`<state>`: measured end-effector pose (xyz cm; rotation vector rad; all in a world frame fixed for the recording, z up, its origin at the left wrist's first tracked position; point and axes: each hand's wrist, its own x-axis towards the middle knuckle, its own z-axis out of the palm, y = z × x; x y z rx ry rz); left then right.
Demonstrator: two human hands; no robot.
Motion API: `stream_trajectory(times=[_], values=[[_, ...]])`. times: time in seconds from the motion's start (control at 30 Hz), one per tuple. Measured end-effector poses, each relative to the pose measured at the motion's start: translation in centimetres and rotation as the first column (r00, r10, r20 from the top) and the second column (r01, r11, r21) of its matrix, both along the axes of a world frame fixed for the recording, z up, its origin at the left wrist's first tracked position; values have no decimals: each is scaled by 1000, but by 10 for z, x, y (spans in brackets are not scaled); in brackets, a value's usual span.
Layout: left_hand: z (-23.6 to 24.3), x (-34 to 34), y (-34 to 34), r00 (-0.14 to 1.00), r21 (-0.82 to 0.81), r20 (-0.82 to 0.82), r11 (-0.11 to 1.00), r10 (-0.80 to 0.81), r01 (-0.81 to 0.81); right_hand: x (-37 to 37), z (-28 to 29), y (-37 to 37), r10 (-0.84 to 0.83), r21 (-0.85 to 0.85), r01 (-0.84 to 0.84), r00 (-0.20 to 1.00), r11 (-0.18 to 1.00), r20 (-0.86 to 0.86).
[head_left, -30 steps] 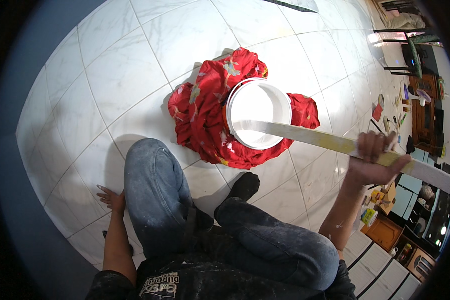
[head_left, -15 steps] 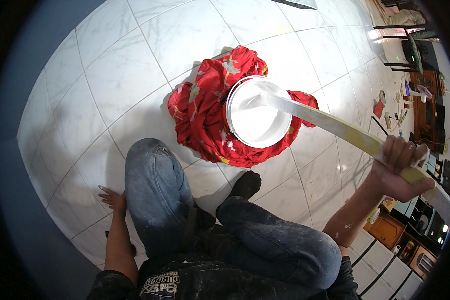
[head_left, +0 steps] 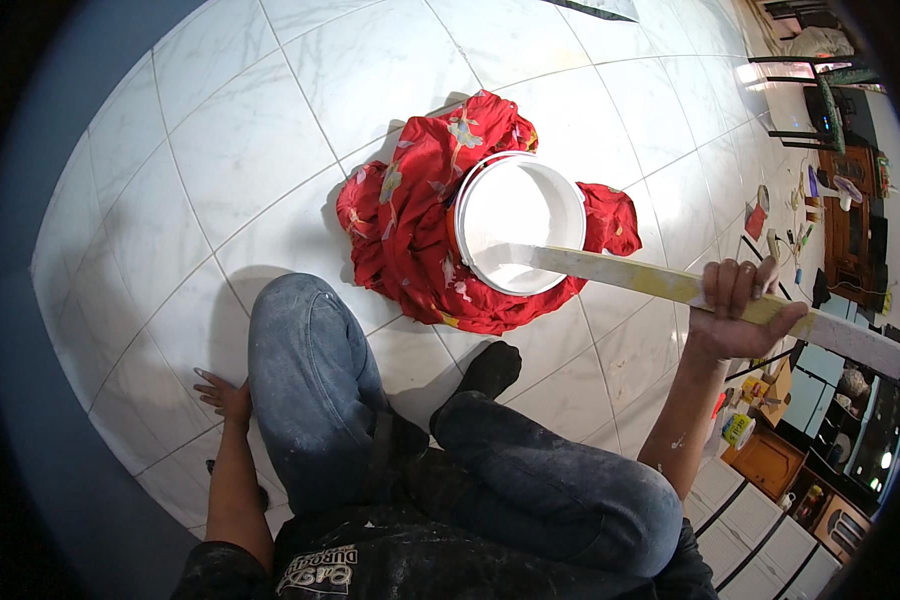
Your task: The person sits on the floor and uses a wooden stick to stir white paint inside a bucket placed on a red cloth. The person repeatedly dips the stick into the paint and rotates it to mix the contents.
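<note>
My right hand (head_left: 738,308) is wrapped round a long flat wooden stick (head_left: 635,277), yellowish and smeared with white. The stick's far end dips into white paint-like material (head_left: 500,215) inside a white bucket (head_left: 572,262). Beneath and around the bucket lies a crumpled red floral cloth (head_left: 410,220). On the left, my left hand (head_left: 228,398) rests with fingers spread on the tiles beside my bent knee, holding nothing.
White marbled floor tiles (head_left: 250,130) surround the bucket, and a blue wall (head_left: 30,340) rises on the left. My black-socked foot (head_left: 492,370) is just below the cloth. Wooden cabinets (head_left: 767,458), a fan (head_left: 848,190) and scattered items stand at the right.
My right hand has moved left and slightly down. The stick's dipped end has shifted toward the near side of the bucket. My left hand stays put.
</note>
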<state>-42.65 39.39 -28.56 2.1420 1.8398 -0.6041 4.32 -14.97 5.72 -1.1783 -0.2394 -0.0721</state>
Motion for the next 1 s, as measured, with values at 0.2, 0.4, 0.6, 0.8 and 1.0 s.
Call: stream_trajectory(times=[0.2,0.4,0.6,0.8,1.0], values=[[14,8,-4,995,-68,69,996,68,-63,-1,52,-27,-241,57,238,968,970,63],[16,15,-3,993,-73,78,994,87,-82,-7,96,-47,-55,32,49,974,998,218],[12,9,-1,995,-49,50,996,81,-78,-6,74,-6,9,-170,40,960,985,280],[17,11,-4,995,-62,81,997,52,-47,-9,36,24,151,-237,-111,975,965,161],[0,-5,5,998,-42,54,998,45,-42,-10,24,32,194,-68,-193,981,979,9]])
